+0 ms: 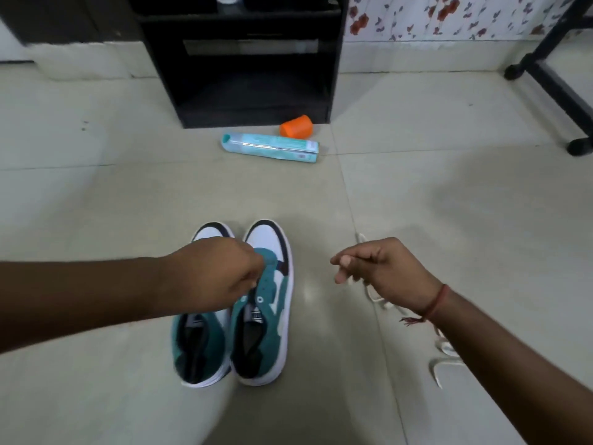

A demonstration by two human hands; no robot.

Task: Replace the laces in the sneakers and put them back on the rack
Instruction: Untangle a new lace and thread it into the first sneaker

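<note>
Two sneakers (231, 303) sit side by side on the floor (417, 187), toes aimed at the black rack (244, 75), eyelets bare on the right-hand shoe. The left hand (208, 277) is down over the pair, fingers curled in at the eyelet row of that shoe; whether it pinches the upper or a lace end there cannot be told, the fingertips are hidden. The right hand (378, 268) hovers just right of the sneakers, fingers curled round a white lace (446, 348) that trails off along the floor under its wrist. Beyond the sneakers, near the rack's foot, lie a teal box (269, 147) and an orange cup (296, 126).

That lace looks light and floppy, no stiffness at all, so the smart grip is right at the tip, close enough to steer it through an eyelet. The shoes look light with soft uppers; steadying one by the eyelet flap or the collar should keep it from sliding on the slick tile.
</note>
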